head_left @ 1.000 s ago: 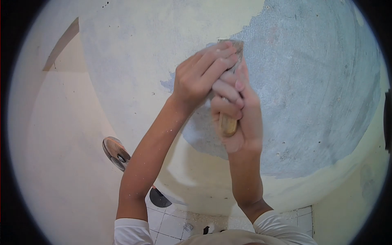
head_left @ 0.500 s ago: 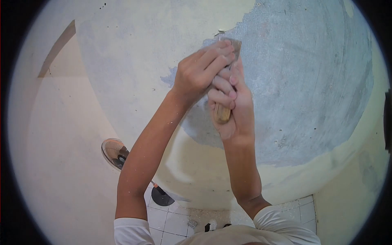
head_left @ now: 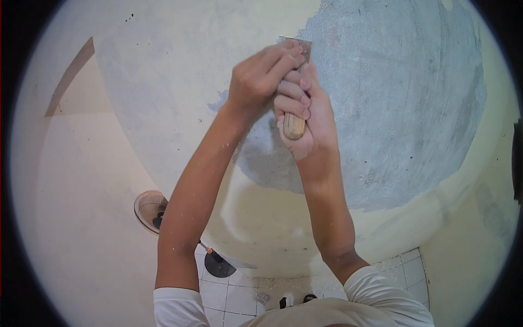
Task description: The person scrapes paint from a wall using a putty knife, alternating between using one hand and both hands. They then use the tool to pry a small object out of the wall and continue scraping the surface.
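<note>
A scraper with a wooden handle (head_left: 295,128) and a flat metal blade (head_left: 304,49) is held against the wall in front of me. My right hand (head_left: 316,111) is closed around the handle, the rounded butt showing below its fingers. From the left, my left hand (head_left: 255,80) lies over the scraper's upper part, fingers bent and pressed on the blade. The blade's top edge meets the border between cream paint (head_left: 218,38) and a bare grey-blue patch (head_left: 392,114). Part of the blade and handle is hidden by my fingers.
A standing fan (head_left: 148,210) is at lower left, partly behind my left forearm, its round black base (head_left: 219,265) on white floor tiles (head_left: 226,297). Scraped debris (head_left: 283,284) lies along the foot of the wall. A dark object (head_left: 517,163) is at the far right edge.
Both hands and the scraper have moved a little upward along the wall, grip unchanged. A loose paint flake seen at the blade's edge earlier is less visible. The view has shifted slightly.
</note>
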Available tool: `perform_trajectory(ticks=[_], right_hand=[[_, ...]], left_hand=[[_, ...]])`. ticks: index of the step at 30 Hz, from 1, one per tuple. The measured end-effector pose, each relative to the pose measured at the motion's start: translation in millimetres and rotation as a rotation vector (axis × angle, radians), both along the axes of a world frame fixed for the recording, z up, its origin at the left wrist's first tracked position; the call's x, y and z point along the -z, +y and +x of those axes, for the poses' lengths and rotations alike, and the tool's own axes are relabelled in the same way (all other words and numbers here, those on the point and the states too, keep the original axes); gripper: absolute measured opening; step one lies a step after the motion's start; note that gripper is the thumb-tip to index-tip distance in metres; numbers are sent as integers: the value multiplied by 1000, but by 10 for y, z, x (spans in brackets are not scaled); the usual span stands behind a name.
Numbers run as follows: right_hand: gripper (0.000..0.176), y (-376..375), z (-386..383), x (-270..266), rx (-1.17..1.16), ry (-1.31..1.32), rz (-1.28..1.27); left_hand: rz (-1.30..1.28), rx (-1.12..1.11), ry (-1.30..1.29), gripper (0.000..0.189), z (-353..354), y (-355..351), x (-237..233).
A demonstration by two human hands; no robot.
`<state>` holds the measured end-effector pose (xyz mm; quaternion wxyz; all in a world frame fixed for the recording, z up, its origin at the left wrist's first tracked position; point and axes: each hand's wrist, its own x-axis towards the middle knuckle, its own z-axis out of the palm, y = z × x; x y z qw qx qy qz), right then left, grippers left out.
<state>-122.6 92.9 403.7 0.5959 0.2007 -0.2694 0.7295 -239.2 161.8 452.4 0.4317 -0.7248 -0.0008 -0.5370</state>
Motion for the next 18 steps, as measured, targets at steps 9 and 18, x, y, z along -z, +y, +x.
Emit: perform_trajectory(ticks=[9, 18], right_hand=[[11, 75, 24, 118, -106, 41, 33], [14, 91, 78, 70, -125, 45, 76]], left_hand=[[17, -38, 0, 26, -18, 68, 118], [37, -35, -5, 26, 35, 68, 82]])
